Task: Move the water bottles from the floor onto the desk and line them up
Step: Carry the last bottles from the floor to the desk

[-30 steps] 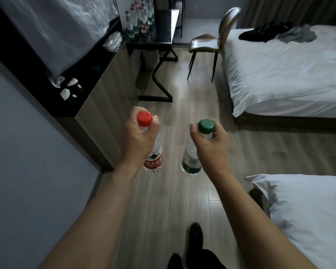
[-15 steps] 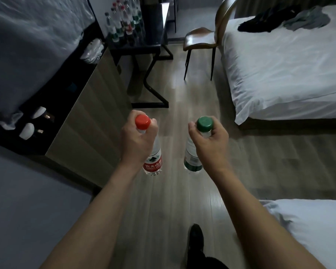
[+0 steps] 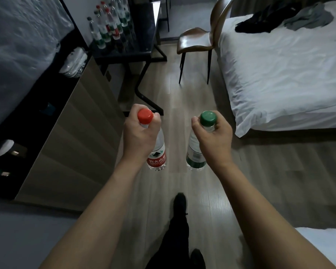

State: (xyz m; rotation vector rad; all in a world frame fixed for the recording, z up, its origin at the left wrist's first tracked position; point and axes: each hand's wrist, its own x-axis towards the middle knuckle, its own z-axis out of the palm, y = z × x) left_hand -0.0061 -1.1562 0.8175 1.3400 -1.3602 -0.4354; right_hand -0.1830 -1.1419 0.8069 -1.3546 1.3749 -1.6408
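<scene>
Left hand (image 3: 139, 135) grips red-capped bottle (image 3: 157, 152) by neck, right hand (image 3: 213, 139) green-capped bottle (image 3: 195, 152): hanging upright for your carry toward desk (image 3: 124, 53), upper left.

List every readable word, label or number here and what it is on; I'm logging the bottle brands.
"农夫山" in white on the red label of the red-capped bottle in the left hand; the small line beneath is blurred.
Green-capped bottle in the right hand: label text too blurred.
Bottles on the desk: labels too small.
</scene>
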